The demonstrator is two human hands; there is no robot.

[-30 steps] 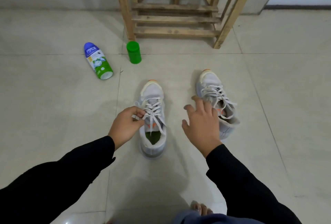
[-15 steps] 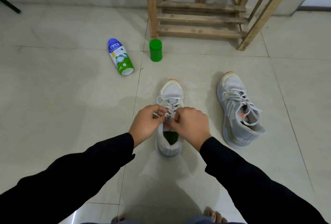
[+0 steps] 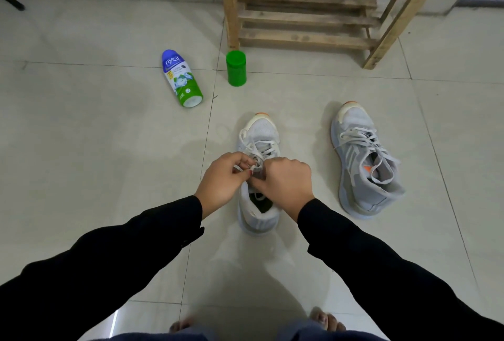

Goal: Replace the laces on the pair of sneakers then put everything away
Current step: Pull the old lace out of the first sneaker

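Whereas a second ago only one hand was on the shoe and the other hung open between the pair, both now meet over the nearer sneaker (image 3: 261, 129), which stands upright on the tiled floor (image 3: 81, 149) straight ahead of the person. The left hand (image 3: 221, 177) pinches a loop of the lace (image 3: 251, 147) at the upper eyelets. The right hand (image 3: 286, 179) has come across and curls down onto the same lacing, almost touching the left, though its own back hides the fingertips. I take this as the start of undoing the old lace, so the task is at an early stage. Around them, the wooden rack (image 3: 305, 16) stands against the wall beyond, probably where things go at the end. The second sneaker (image 3: 362, 160) lies well to the right, tipped onto its side and fully laced. A powder bottle (image 3: 181, 78) lies on its side ahead and to the left, with a green cap (image 3: 236, 68) upright beside it near the rack's leg. Nothing blocks the hands, but no fresh laces are in view.
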